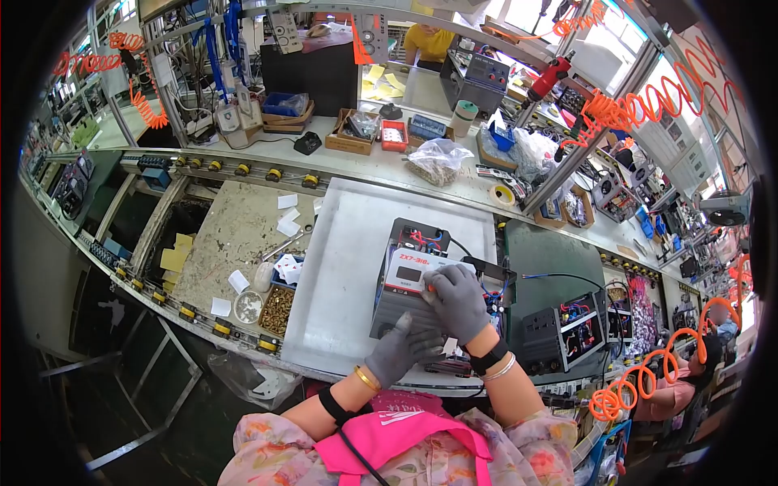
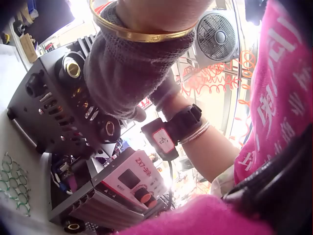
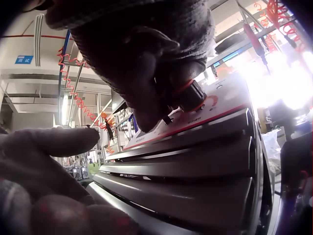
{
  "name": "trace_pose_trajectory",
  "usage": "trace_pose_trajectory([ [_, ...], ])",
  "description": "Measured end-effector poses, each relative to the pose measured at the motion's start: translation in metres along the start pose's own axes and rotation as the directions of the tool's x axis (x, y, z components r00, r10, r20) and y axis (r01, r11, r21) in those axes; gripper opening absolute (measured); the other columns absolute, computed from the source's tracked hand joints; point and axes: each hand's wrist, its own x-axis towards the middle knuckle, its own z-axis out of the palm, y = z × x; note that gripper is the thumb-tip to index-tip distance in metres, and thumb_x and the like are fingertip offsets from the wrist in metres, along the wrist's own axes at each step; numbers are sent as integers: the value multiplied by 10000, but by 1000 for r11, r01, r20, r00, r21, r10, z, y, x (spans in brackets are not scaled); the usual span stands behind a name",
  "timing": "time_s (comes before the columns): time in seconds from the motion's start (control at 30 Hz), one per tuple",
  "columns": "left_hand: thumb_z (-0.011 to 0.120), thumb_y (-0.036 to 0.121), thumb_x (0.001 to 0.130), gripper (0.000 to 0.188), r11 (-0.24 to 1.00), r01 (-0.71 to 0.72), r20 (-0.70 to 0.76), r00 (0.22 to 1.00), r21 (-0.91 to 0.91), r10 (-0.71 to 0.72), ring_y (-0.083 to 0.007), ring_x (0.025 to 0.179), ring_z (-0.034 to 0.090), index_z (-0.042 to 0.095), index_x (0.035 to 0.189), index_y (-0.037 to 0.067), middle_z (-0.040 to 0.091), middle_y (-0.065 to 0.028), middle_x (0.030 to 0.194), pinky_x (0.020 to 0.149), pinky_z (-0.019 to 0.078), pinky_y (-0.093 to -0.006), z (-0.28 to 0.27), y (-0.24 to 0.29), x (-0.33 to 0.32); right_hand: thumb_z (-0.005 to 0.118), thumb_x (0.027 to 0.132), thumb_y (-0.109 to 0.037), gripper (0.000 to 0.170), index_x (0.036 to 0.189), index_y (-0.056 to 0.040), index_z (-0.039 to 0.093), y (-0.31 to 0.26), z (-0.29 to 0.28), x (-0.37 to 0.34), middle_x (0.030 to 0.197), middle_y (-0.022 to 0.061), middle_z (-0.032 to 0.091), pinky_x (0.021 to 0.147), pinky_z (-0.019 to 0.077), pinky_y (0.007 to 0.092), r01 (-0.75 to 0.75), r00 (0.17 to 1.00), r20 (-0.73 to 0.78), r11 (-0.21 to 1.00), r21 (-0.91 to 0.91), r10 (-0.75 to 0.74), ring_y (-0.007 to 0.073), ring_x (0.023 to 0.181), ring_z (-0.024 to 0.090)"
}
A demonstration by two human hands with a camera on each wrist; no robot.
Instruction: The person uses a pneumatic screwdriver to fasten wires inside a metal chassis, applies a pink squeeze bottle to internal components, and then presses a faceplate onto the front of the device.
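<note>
A dark grey machine (image 1: pixel 397 309) with a white ZX7 label panel (image 1: pixel 408 271) lies on the white board. The gloved right hand (image 1: pixel 456 304) bends over that panel; in the right wrist view, the fingers of the right hand (image 3: pixel 142 54) pinch a black and orange knob (image 3: pixel 191 95). Lower down, near the machine's ribbed cover (image 3: pixel 181 171), the gloved left hand (image 1: pixel 401 352) has its thumb held apart from its fingers. Nothing shows in its grasp. The left wrist view shows a dark panel (image 2: pixel 51 110) with round sockets beside the left hand (image 2: pixel 129 68).
A box of brass parts (image 1: pixel 276 311), a round dish (image 1: pixel 248 306) and paper pieces lie left of the white board (image 1: pixel 324 243). Another opened machine (image 1: pixel 545 336) stands at the right. Behind are a bag of parts (image 1: pixel 438 160), a tape roll (image 1: pixel 502 195) and a metal post.
</note>
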Motion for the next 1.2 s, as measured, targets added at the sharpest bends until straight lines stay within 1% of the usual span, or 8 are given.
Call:
trace_pose_trajectory([
  [0.23,445,528,896,674,1000,-5,-20,1000,5,5,-323,1138,497,363,1278,-21,478,-232,1221,972,423,-438,-1,-3,2,710,669,-141,243,889,-80,629,-4,4,-2,824,61,587,741,456,374,-9,1000,-30,991,-131,5,258,850,567],
  [0.43,466,516,896,694,998,-1,27,1000,58,0,-323,1154,477,309,1317,-14,445,-224,1252,966,426,-450,-5,-6,4,699,676,-150,243,903,-93,633,-1,2,1,831,48,600,743,457,379,-72,996,-48,995,-72,69,249,841,573],
  [0.53,454,521,899,685,997,-17,17,1000,71,16,-320,1160,476,336,1299,-22,457,-223,1246,970,421,-443,0,-5,0,609,759,-152,189,929,-69,613,1,6,-2,857,66,585,735,459,385,62,998,8,987,-151,-61,249,836,559],
  [0.73,453,529,896,677,989,-51,-14,998,139,54,-309,1153,491,393,1259,-39,492,-201,1226,978,412,-425,2,-6,2,581,759,-136,182,925,-64,604,0,11,-2,843,66,576,737,460,385,47,998,-22,984,-173,-52,252,826,555],
  [0.83,459,527,895,664,981,-68,-6,998,180,70,-297,1146,499,400,1259,-24,499,-183,1226,965,418,-412,3,-7,0,649,730,-157,199,911,-81,621,1,13,-1,835,51,584,739,453,386,47,998,40,974,-220,-39,253,832,563],
  [0.93,467,527,892,636,974,-91,23,996,207,88,-279,1129,513,417,1249,3,510,-163,1216,950,427,-398,2,-8,2,645,727,-156,196,903,-74,614,-3,9,7,824,65,570,738,454,389,47,992,129,964,-262,-13,260,836,560],
  [1.13,486,435,919,491,975,-125,31,992,185,121,-232,1036,565,452,1196,30,558,-140,1142,886,485,-387,2,-10,3,577,694,-101,176,860,-46,594,-3,9,7,842,93,561,743,457,374,29,989,147,972,-235,6,267,864,554],
  [1.2,482,415,927,460,977,-122,39,992,175,117,-220,1020,573,463,1182,32,568,-128,1123,869,494,-373,-1,-14,2,577,701,-107,180,871,-49,596,-10,1,14,847,88,562,744,456,370,50,972,236,962,-267,15,266,860,551],
])
